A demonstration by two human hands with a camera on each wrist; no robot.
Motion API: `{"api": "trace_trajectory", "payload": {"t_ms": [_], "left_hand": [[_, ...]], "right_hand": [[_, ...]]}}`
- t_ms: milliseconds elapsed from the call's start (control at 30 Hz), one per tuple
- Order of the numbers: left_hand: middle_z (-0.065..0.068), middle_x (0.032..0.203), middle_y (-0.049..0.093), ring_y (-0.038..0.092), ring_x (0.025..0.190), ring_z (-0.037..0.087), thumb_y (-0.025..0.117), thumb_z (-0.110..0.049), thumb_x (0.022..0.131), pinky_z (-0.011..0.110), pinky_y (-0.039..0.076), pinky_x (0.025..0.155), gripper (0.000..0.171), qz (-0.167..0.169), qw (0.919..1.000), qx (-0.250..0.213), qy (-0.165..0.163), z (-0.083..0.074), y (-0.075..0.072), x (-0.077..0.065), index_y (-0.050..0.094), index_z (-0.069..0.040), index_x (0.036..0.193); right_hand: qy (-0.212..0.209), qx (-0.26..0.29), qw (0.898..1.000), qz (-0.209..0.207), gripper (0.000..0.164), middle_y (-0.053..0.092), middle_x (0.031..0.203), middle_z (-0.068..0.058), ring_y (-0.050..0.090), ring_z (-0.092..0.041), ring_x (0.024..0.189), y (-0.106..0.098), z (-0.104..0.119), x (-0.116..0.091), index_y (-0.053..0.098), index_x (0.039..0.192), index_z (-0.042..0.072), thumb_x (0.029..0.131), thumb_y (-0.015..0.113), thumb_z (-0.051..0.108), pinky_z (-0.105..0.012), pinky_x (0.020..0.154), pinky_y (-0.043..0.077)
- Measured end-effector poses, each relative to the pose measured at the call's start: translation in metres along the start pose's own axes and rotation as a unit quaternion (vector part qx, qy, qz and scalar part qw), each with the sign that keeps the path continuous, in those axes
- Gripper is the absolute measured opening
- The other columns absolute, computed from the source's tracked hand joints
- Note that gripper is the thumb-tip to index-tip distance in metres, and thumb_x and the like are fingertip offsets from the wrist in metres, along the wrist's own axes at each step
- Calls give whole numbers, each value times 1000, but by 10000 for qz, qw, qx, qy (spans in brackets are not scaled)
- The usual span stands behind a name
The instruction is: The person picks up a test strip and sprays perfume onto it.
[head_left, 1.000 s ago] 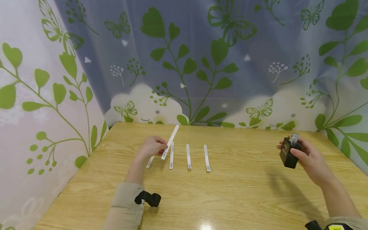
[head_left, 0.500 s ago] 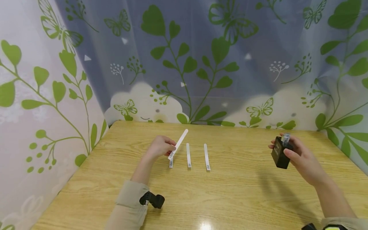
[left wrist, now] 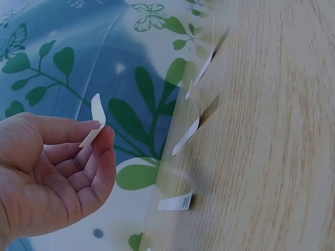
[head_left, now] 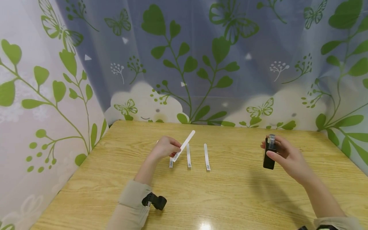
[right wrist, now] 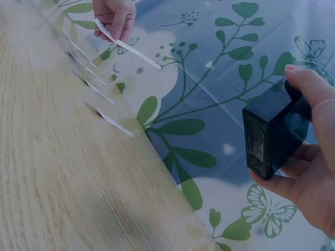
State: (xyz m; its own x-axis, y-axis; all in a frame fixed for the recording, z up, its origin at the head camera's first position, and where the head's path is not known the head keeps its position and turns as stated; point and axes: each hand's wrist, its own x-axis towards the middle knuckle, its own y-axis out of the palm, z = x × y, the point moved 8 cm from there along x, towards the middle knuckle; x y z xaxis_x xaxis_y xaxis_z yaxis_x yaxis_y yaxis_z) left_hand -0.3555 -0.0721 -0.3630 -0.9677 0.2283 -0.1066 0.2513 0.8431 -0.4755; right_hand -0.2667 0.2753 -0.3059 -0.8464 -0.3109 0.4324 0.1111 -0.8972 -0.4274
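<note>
- The printed paper test strip (head_left: 187,141) is in my left hand (head_left: 164,149), raised above the table (head_left: 230,195) and well apart from the bottle.
- I pinch it only near its printed end, so its long free length could bend or swivel if my pinch slackens.
- The loose paper strips (head_left: 207,157) lie close by, some ends curling up off the wood; a low sweep of my hand could knock them askew.
- My right hand grasps the black spray bottle (head_left: 269,163); its smooth sides could slide if my thumb eased, and a stray press on the silver sprayer top (head_left: 271,139) might set it off.
- My left hand reaches forward, strip slanting up and rightward.
- My right hand holds the bottle upright, thumb on the near side, fingers behind.
</note>
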Motion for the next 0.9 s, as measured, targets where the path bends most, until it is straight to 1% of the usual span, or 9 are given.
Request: {"api": "trace_trajectory", "payload": {"t_ms": [67, 133, 367, 500, 567, 667, 767, 833, 900], "left_hand": [[9, 80, 64, 59, 66, 17, 62, -1, 85, 30, 52, 63, 16, 37, 10000, 51, 43, -2, 2, -1, 67, 4, 99], [9, 81, 64, 60, 67, 17, 61, -1, 85, 32, 53, 65, 17, 81, 9999, 72, 71, -4, 3, -1, 67, 4, 100], [9, 82, 64, 60, 67, 18, 61, -2, 86, 35, 53, 68, 17, 148, 9998, 95, 95, -10, 6, -3, 66, 4, 101], [9, 82, 64, 60, 67, 18, 62, -3, 86, 38, 53, 71, 16, 116, 9998, 122, 88, -12, 7, -4, 67, 2, 100], [9, 82, 64, 60, 68, 18, 62, -3, 86, 39, 53, 72, 16, 118, 9997, 167, 133, -14, 8, -4, 67, 2, 99], [9, 83, 64, 60, 68, 18, 62, -3, 85, 40, 53, 73, 15, 145, 9995, 190, 191, -18, 10, -4, 66, 3, 99], [9, 84, 64, 60, 68, 18, 62, -3, 86, 41, 53, 74, 15, 190, 9994, 194, 218, -21, 13, -4, 66, 3, 99], [9, 84, 63, 60, 68, 19, 62, -4, 86, 41, 52, 74, 15, 225, 9994, 169, 208, -21, 14, -3, 66, 3, 99], [9, 84, 63, 60, 69, 19, 62, -4, 86, 41, 53, 73, 15, 239, 9993, 200, 228, -22, 15, -4, 66, 2, 99]], "right_hand": [[44, -330, 9994, -66, 48, 57, 117, 13, 54, 1, 103, 2, 1, 1, 37, 138, 3, 93, 50, -3, -15, 77, 47], [66, -440, 9990, -83, 48, 56, 116, 15, 54, 3, 103, 4, 2, 2, 35, 138, 0, 93, 52, -2, -15, 77, 47], [42, -285, 9996, -24, 51, 54, 117, 17, 54, 2, 105, 12, 5, 8, 34, 137, -7, 92, 54, -1, -16, 79, 48], [224, -390, 9990, -71, 51, 54, 114, 19, 54, 4, 103, 15, 4, 9, 36, 138, -4, 92, 56, 4, -17, 77, 49], [375, -495, 9980, -107, 52, 55, 115, 12, 53, 6, 102, 15, 2, 9, 35, 139, -2, 92, 57, 7, -18, 76, 49], [632, -675, 9957, -112, 56, 51, 124, -6, 51, 8, 101, 16, 0, 9, 33, 141, -1, 92, 58, 12, -19, 74, 50], [768, -863, 9933, -48, 59, 41, 130, -24, 55, -10, 105, 17, -2, 10, 31, 141, -5, 92, 59, 14, -21, 74, 51], [876, -979, 9913, 10, 61, 41, 130, -25, 56, -26, 106, 18, -3, 10, 31, 140, -5, 92, 60, 15, -24, 73, 52], [958, -1080, 9895, 50, 63, 42, 129, -27, 53, -40, 106, 19, -5, 11, 30, 140, -6, 91, 61, 17, -28, 74, 52]]}}
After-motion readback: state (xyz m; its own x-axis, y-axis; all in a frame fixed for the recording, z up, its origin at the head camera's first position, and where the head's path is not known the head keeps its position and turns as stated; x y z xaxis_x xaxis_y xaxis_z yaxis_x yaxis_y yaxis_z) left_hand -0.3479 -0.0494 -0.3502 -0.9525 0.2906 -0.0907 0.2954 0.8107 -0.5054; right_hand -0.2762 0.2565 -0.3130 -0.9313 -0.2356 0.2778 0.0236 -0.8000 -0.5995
